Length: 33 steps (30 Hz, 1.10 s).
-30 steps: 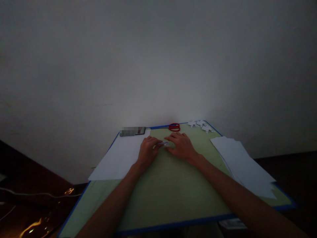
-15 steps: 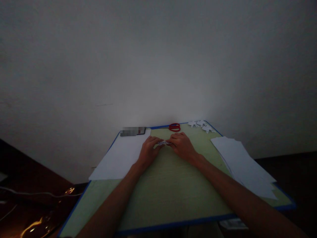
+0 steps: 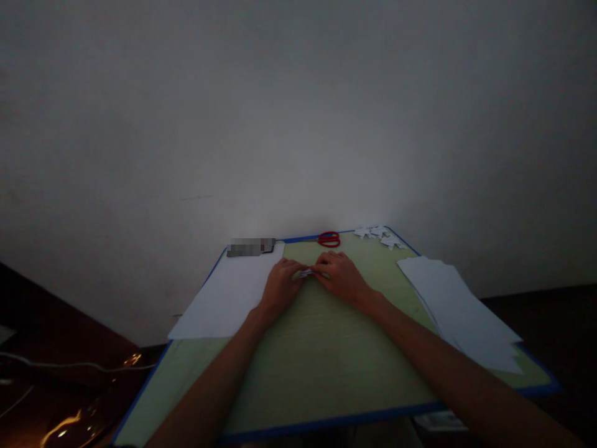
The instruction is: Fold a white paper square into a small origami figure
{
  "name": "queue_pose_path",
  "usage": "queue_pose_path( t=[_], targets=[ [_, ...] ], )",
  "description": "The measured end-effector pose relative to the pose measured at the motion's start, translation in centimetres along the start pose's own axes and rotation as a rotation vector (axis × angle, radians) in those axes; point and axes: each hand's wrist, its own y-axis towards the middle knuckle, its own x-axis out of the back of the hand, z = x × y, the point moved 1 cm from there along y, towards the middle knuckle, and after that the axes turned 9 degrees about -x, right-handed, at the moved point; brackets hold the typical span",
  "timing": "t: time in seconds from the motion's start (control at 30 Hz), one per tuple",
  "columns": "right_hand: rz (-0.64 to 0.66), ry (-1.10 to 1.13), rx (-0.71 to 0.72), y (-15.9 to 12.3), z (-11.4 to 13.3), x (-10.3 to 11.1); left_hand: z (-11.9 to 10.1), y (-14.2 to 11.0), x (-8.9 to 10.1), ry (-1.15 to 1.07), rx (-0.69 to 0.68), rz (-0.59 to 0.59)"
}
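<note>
A small folded piece of white paper (image 3: 305, 272) is pinched between my two hands over the middle of the table. My left hand (image 3: 282, 285) grips its left end with thumb and fingers closed. On the other side, my right hand (image 3: 339, 274) has its fingertips pressed together on the right end. Most of the paper is covered by fingers, so its exact shape cannot be made out. Beyond my hands, near the back edge, lie scissors with red handles (image 3: 329, 239).
Several white cut-paper shapes with pointed tips (image 3: 380, 235) lie at the back right corner. A stack of white sheets (image 3: 459, 311) covers the right side, and another white sheet (image 3: 224, 298) the left. A dark flat object (image 3: 268, 247), partly blurred, rests behind. The green table (image 3: 326, 367) has blue edging.
Both hands stay in nearly the same place. My fingers have shifted slightly on the folded paper, and my right fingertips sit a little nearer to the left hand.
</note>
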Motion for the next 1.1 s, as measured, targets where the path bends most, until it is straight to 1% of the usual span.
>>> queue_pose_path(
  t=[0.17,0.33,0.43,0.67,0.83,0.97,1.1],
  targets=[
    [0.049,-0.041,0.007,-0.16,-0.02,-0.16,-0.24,0.09,0.52,0.023,0.055,0.044],
    [0.090,-0.013,0.005,-0.27,0.05,-0.32,-0.30,0.17,0.63,0.051,0.089,0.081],
    [0.098,0.007,0.011,-0.27,-0.01,-0.49,-0.45,0.25,0.68,0.058,0.098,0.077],
    [0.072,0.066,-0.017,-0.45,-0.04,-0.65,-0.54,0.25,0.69,0.069,0.115,0.037],
    [0.083,0.070,-0.031,-0.47,0.10,-0.34,-0.32,0.08,0.50,0.082,0.129,-0.002],
    [0.087,0.124,-0.029,-0.29,-0.21,-0.43,-0.24,0.06,0.55,0.106,0.149,-0.057],
    [0.057,0.190,-0.038,-0.05,-0.67,-0.64,-0.17,0.12,0.67,0.100,0.155,-0.132]
  ],
)
